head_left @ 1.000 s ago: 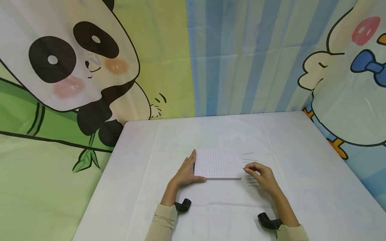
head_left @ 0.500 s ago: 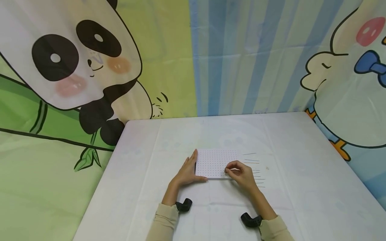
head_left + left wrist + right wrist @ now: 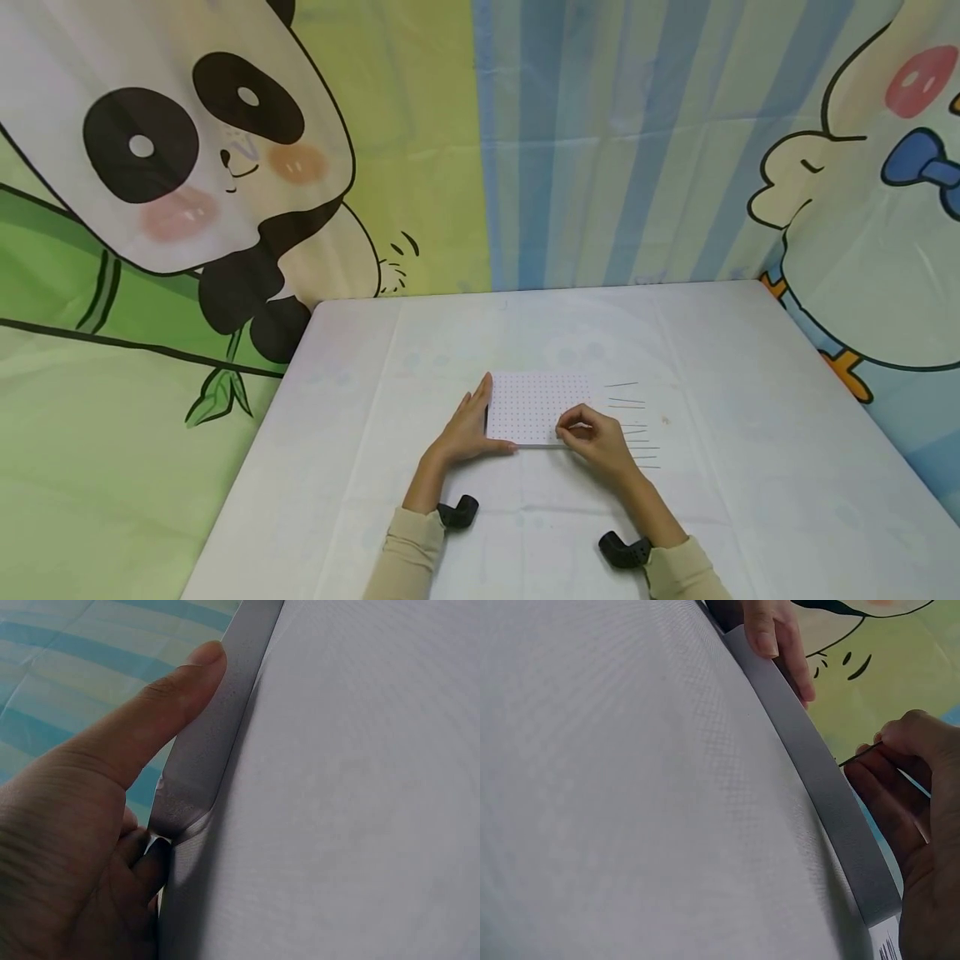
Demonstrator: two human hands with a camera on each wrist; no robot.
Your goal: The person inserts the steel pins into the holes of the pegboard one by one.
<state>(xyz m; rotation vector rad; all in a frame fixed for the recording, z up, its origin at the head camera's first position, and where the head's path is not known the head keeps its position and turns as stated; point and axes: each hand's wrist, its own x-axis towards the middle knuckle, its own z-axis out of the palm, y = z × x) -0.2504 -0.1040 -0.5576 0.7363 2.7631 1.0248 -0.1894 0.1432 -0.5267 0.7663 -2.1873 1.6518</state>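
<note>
A: What is being done with the board?

B: The white dotted board [image 3: 525, 404] is being kept flat on the bench [image 3: 540, 542], and a thin dark rod [image 3: 862, 754] is being held at its surface, toward the near right corner. It seems that the rod is being set at one of the small dots, probably a hole; whether its end is inside one cannot be told.

A: How are the hands being used?

B: The rod is being pinched between thumb and fingertips of the right hand [image 3: 597, 437]. The board is being braced by the left hand [image 3: 459, 427], spread wide, with straight fingers along the left side, the thumb along the near edge, and nothing being gripped.

A: What is being called for next?

B: Judging from this pose, fine lining-up and a gentle straight push are being called for, with the board being held firm; a rod this thin could be bent by sideways force.

A: And what is being seen around?

B: Other thin rods [image 3: 626, 407] are being laid out in a loose row just right of the board, some partly covered by the right hand. The near right corner is being hidden by that hand in the head view. Beyond the bench, a printed cloth [image 3: 555, 167] is being seen.
</note>
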